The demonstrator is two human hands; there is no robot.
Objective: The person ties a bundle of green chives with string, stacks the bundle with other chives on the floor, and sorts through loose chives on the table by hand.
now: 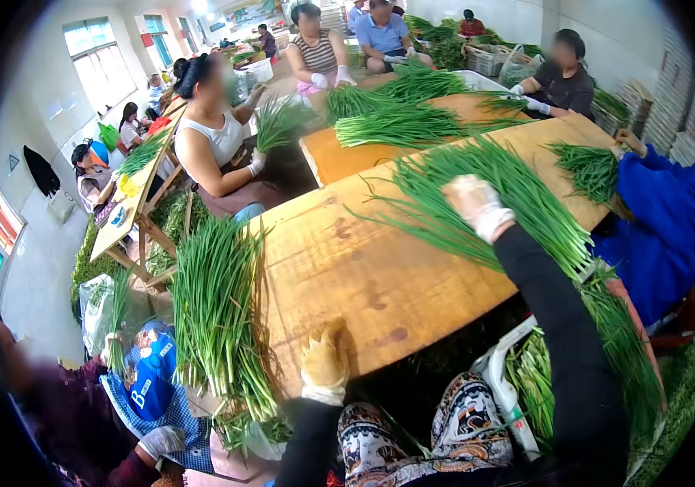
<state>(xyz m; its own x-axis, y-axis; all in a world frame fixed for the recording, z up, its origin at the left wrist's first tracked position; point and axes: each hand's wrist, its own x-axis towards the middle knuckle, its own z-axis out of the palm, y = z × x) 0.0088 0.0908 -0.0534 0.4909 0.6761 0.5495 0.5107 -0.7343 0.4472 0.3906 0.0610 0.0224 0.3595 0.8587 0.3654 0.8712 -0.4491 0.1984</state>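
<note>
My right hand (477,203), in a pale glove, lies on top of a large spread pile of long green stalks (518,191) on the right part of the wooden table (364,284). Its fingers are bent over the leaves; whether they grip any is hidden. My left hand (325,357), in a yellowish glove, rests on the table's near edge, fingers together and pointing away from me, with nothing visible in it. Just left of it lies a thick bundle of green stalks (219,300), its pale ends towards me.
A co-worker in a white top (217,134) holds stalks across the table. Another in blue (664,219) handles a bunch at the right. A person sits close at the lower left (79,414). A white-rimmed crate (503,390) stands beside my knees.
</note>
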